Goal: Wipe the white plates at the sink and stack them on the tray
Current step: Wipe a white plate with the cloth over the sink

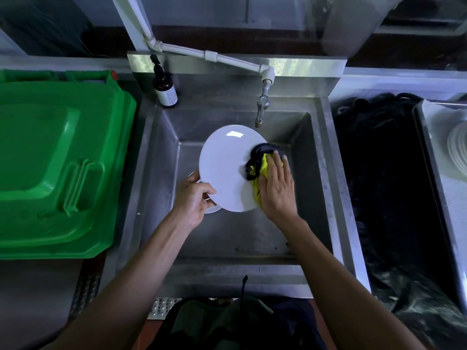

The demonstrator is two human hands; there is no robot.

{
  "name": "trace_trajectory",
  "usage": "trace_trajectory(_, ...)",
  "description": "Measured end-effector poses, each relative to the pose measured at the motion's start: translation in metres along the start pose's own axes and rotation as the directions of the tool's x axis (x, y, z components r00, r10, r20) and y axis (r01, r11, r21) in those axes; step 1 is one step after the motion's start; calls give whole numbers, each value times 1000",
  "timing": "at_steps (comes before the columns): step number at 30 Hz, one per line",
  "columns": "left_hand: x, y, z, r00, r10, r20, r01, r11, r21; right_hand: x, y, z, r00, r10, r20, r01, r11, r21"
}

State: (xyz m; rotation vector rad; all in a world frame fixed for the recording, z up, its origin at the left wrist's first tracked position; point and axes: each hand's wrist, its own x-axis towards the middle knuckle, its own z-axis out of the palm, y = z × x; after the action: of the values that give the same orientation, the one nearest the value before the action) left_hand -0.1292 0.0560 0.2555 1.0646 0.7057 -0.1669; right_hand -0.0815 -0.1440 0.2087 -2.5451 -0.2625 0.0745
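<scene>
A white plate (222, 168) is held above the steel sink (326, 157). My left hand (193, 198) grips its lower left rim, thumb on top. Under that hand the edge of a second white plate (211, 210) shows. My right hand (276, 188) presses a yellow and black cloth (257, 164) flat against the plate's right edge, fingers fairly straight. At the far right a metal tray (429, 157) carries a stack of white plates (457, 152), cut off by the frame edge.
A tap (261, 107) on a white pipe hangs over the sink's back. A dark pump bottle (164, 88) stands at the back left corner. A green bin lid (55, 162) lies to the left. A black-lined bin (379, 173) sits between sink and tray.
</scene>
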Motion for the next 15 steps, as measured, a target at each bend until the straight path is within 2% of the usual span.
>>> trace_trajectory(7,-1,4,-2,996,-29,85,17,990,139,31,5,-20,998,-15,-55,16,1000,21)
trace_trajectory(15,-2,-1,-5,980,-66,188,24,976,216,45,-17,-23,985,-143,-100,140,989,-38)
